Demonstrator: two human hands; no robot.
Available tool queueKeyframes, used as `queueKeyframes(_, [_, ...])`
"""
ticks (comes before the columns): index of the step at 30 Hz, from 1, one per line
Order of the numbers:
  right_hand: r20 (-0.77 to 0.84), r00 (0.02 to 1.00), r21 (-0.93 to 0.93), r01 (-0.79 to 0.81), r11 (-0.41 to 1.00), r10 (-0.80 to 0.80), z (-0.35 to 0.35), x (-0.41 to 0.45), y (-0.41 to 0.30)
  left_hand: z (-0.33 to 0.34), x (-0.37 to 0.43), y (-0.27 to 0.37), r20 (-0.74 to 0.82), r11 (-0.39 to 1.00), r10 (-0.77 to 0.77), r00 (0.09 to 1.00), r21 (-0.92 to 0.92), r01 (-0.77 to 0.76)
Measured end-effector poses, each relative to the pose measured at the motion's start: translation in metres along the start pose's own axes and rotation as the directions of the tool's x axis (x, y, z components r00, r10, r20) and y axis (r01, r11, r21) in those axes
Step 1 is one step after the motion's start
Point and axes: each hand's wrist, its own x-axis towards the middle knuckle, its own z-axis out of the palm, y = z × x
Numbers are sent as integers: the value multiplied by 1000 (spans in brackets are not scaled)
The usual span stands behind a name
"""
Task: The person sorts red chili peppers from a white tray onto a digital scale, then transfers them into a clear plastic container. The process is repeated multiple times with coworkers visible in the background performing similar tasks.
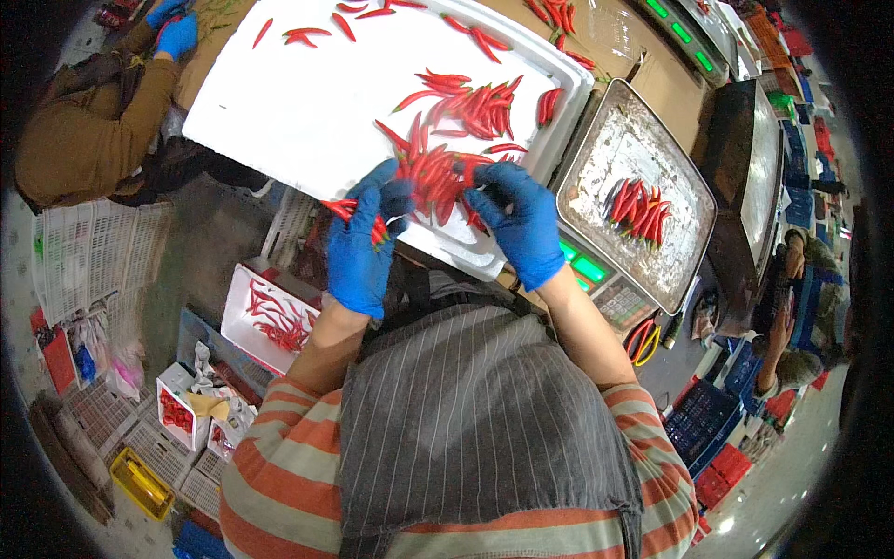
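Both my hands wear blue gloves. My left hand [364, 244] is shut on several red chillies [346, 208] with green stem ends, at the near edge of a white foam tray [279, 112]. My right hand [522, 216] reaches its curled fingertips into the near pile of red chillies [436, 175]; whether it grips any cannot be made out. Behind that pile lies a second heap of chillies [485, 112], and loose ones are scattered towards the far edge. To the right, a row of chillies [639, 213] rests on the worn metal pan of a digital scale [601, 161].
Red-and-yellow-handled pliers or cutters [644, 341] lie below the scale. A second scale [684, 35] stands at far right. Lower left is a white box of chillies [234, 325]. Another person's blue-gloved hand [178, 36] works at upper left. A yellow basket [142, 483] sits on the floor.
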Motion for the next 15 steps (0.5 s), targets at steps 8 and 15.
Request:
queueKeyframes(8, [155, 987, 111, 20, 994, -37, 5, -17, -14, 5, -7, -29, 204, 980, -108, 973, -141, 139])
queueKeyframes(15, [223, 956, -462, 276, 843, -191, 19, 13, 33, -13, -2, -1, 80, 977, -9, 997, -213, 26])
